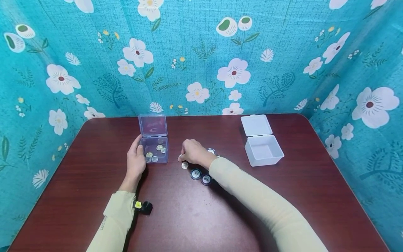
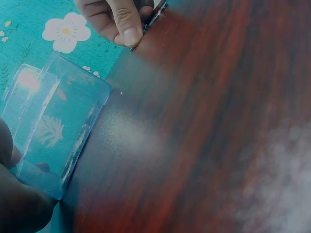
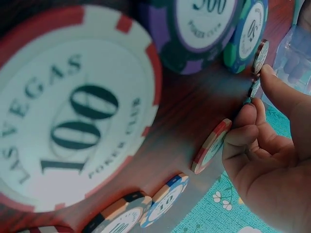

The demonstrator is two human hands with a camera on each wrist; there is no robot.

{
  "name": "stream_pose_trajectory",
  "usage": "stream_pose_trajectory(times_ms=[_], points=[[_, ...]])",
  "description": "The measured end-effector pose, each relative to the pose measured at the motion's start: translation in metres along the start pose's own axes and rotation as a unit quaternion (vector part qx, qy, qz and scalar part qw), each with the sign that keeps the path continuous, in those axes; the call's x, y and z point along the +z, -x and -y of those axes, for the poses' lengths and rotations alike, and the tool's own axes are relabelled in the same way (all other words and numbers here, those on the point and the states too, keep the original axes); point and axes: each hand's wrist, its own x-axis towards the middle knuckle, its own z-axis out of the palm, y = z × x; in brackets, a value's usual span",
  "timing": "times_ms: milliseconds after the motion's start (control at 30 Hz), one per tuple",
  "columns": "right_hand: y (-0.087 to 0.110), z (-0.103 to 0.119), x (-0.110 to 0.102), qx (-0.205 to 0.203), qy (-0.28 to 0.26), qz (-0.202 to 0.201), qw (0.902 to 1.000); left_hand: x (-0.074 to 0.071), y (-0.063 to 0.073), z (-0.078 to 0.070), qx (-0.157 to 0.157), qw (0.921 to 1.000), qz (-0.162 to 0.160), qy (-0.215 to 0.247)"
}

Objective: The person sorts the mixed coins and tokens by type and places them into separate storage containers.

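Observation:
My left hand grips the left side of a clear plastic box, whose hinged lid stands raised at the back. Several silver-coloured coins lie inside. To the right of the box, my right hand is low at the table, pinching a coin between thumb and fingertips. Another coin lies on the table just by the thumb. Close below are a green-and-blue poker chip and a purple-edged poker chip. The right forearm partly hides more chips in the head view.
A white plastic box with its lid raised stands at the right. Under the right wrist lie a red-and-white 100 chip, a blue-edged chip and others. A floral curtain hangs behind the dark red table.

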Motion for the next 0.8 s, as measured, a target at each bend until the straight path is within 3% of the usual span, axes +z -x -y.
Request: stream_pose_trajectory(times_ms=[200,533,800], points=[[0.003,-0.002,0.002,-0.007,0.002,-0.023,0.9997,0.000,0.000,0.001,0.000,1.0000,0.001,0.003],[0.004,-0.012,0.013,-0.003,-0.037,-0.077,0.9963,-0.001,0.000,0.002,0.002,0.9999,0.003,-0.010],[0.003,-0.004,0.005,0.027,-0.025,-0.033,0.9988,0.000,0.000,0.002,-0.001,1.0000,0.001,0.005]])
